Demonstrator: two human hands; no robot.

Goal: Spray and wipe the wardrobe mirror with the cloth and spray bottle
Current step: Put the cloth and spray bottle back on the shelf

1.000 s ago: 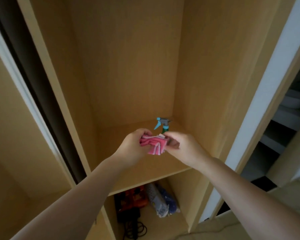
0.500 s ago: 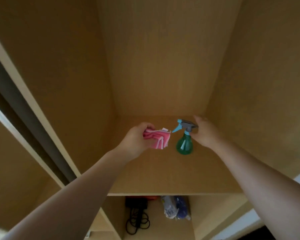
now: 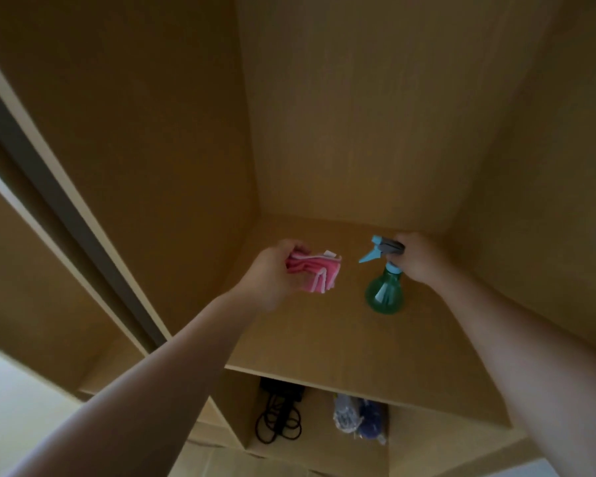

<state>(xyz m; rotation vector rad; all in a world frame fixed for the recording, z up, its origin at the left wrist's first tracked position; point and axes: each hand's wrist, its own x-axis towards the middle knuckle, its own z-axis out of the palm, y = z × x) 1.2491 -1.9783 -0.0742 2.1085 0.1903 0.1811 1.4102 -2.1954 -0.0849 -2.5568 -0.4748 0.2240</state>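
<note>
Two hands are loaded, so you have none spare. Nearest you, below the shelf edge, a coil of black cable and a bagged bundle lie in the lower compartment. Your left hand clutches the folded pink cloth above the shelf, and its loose layers could slip out. Farther in, your right hand curls round the head of the green spray bottle, whose base seems to rest on the shelf. Lifted by the head alone, it may swing or spray early. No mirror shows.

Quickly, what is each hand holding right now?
Left hand: closed, holding the pink cloth.
Right hand: closed around the top of the spray bottle.
</note>
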